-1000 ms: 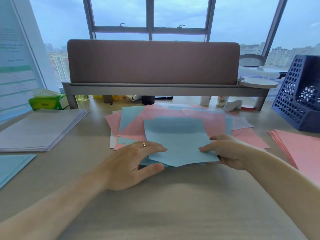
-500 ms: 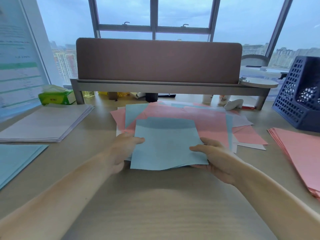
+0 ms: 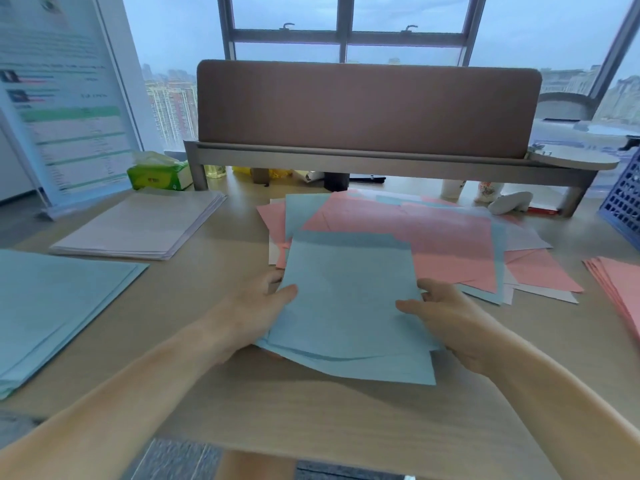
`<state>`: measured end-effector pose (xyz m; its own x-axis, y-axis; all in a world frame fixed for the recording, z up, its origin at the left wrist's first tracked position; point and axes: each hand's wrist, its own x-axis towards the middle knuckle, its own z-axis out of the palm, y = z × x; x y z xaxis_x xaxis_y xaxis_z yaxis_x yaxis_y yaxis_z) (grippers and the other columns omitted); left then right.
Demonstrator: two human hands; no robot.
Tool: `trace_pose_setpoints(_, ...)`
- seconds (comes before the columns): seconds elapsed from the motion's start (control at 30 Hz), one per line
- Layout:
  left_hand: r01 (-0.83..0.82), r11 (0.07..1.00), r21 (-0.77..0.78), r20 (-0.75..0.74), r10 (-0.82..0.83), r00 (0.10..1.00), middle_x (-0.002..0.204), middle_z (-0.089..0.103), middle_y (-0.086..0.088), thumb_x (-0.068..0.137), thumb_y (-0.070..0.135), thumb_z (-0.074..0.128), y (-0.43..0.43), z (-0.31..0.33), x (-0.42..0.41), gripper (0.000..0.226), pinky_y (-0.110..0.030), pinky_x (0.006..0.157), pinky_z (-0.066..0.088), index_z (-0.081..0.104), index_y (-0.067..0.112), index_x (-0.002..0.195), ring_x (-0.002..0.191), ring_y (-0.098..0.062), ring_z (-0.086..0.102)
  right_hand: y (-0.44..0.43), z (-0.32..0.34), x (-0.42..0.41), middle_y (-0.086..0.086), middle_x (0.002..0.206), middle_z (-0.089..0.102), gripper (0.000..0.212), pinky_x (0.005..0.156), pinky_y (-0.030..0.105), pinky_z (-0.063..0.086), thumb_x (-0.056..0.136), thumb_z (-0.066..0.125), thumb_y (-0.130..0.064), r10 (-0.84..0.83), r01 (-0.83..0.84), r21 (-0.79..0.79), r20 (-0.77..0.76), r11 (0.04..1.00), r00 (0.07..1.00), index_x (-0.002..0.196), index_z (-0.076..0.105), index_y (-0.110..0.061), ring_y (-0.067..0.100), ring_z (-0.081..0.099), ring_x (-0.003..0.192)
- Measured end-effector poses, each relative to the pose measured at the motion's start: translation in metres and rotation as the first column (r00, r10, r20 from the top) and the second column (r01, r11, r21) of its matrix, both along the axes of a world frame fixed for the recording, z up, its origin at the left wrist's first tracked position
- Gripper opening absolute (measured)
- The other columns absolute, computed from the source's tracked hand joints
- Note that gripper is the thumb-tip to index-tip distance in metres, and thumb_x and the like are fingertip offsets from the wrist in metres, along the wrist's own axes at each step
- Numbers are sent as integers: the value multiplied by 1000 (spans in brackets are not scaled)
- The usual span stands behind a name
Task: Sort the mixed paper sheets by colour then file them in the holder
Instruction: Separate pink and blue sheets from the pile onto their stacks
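The wooden desk (image 3: 311, 417) is carrying everything. A brown partition screen (image 3: 367, 105) is standing at its far edge. In front of the screen the mixed pile (image 3: 443, 244) of pink, blue and white sheets is lying spread out. A sorted blue stack (image 3: 52, 306) is lying at the near left, a white stack (image 3: 138, 230) behind it, and a pink stack (image 3: 620, 292) at the right edge. The blue holder (image 3: 623, 206) is showing only partly at the far right.

A few blue sheets (image 3: 346, 306) are being held just above the desk, before the mixed pile. The left hand (image 3: 256, 317) is pinching their left edge, thumb on top. The right hand (image 3: 450, 320) is pinching the right edge the same way. A green tissue pack (image 3: 159, 174) is sitting far left.
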<state>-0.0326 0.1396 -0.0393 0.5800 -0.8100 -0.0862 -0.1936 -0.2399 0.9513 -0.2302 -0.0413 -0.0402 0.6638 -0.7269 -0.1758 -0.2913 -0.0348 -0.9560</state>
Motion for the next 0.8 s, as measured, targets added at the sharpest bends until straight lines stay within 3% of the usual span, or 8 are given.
trace_pose_setpoints(0.1, 28, 998, 50, 33, -30, 999, 113, 72, 19, 98, 9, 55, 1, 2, -1, 33, -30, 91, 56, 67, 34, 116, 103, -6, 70, 7, -3, 3, -3, 104, 76, 38, 89, 45, 59, 86, 66, 0, 26, -26, -50, -17, 998, 1000, 119, 62, -18, 18, 74, 92)
trace_pose_setpoints(0.2, 14, 999, 43, -12, -14, 1000, 119, 71, 14, 95, 6, 54, 6, -2, 2, 40, -38, 100, 53, 61, 32, 124, 110, -12, 69, 14, -1, 2, -2, 105, 76, 52, 89, 47, 58, 82, 68, 11, 72, -74, 50, 54, 996, 996, 123, 59, -20, 20, 74, 95)
trace_pose_setpoints(0.3, 21, 999, -33, -99, -24, 995, 124, 70, 14, 102, -3, 44, 11, -1, 6, 47, -33, 96, 53, 57, 33, 129, 113, -9, 68, 17, 4, 5, 1, 110, 75, 64, 92, 49, 56, 79, 72, 13, 117, -135, 134, 136, 982, 984, 127, 57, -27, 24, 73, 99)
trace_pose_setpoints(0.37, -11, 996, -87, -143, -2, 990, 123, 70, 20, 105, -3, 40, 17, 2, 13, 50, -27, 93, 51, 56, 37, 130, 113, -4, 67, 21, 10, 14, 0, 113, 75, 59, 94, 47, 55, 82, 71, 7, 140, -174, 166, 197, 971, 970, 126, 58, -30, 23, 72, 102)
trace_pose_setpoints(0.5, -159, 977, -144, -143, 139, 980, 130, 68, 14, 103, -3, 41, 37, 9, 44, 56, -34, 97, 51, 54, 38, 139, 119, -11, 65, 32, 17, 55, 2, 110, 76, 41, 81, 40, 61, 93, 64, -5, 134, -198, 228, 270, 953, 954, 126, 58, -30, 24, 74, 98)
trace_pose_setpoints(0.63, -349, 913, -211, -137, 326, 936, 125, 70, 16, 99, -10, 39, 81, 27, 71, 62, -26, 85, 56, 58, 37, 134, 110, -6, 68, 56, 18, 118, 2, 106, 77, 52, 88, 48, 58, 93, 65, -1, 266, -292, 130, 187, 947, 946, 134, 52, -30, 25, 74, 97)
trace_pose_setpoints(0.73, -515, 835, -191, -81, 510, 856, 112, 75, 4, 104, 3, 43, 127, 31, 94, 42, -37, 88, 57, 61, 34, 125, 102, -16, 73, 84, 21, 169, -4, 100, 77, 57, 75, 32, 61, 90, 63, 7, 375, -380, 9, 145, 925, 916, 127, 54, -35, 15, 74, 91)
trace_pose_setpoints(0.8, -602, 780, -170, -45, 604, 796, 105, 77, 0, 106, 10, 47, 164, 32, 110, 27, -39, 84, 58, 65, 25, 118, 96, -19, 74, 106, 22, 203, -5, 108, 74, 61, 79, 31, 60, 90, 63, 5, 462, -454, -93, 115, 886, 879, 134, 52, -35, 13, 72, 97)
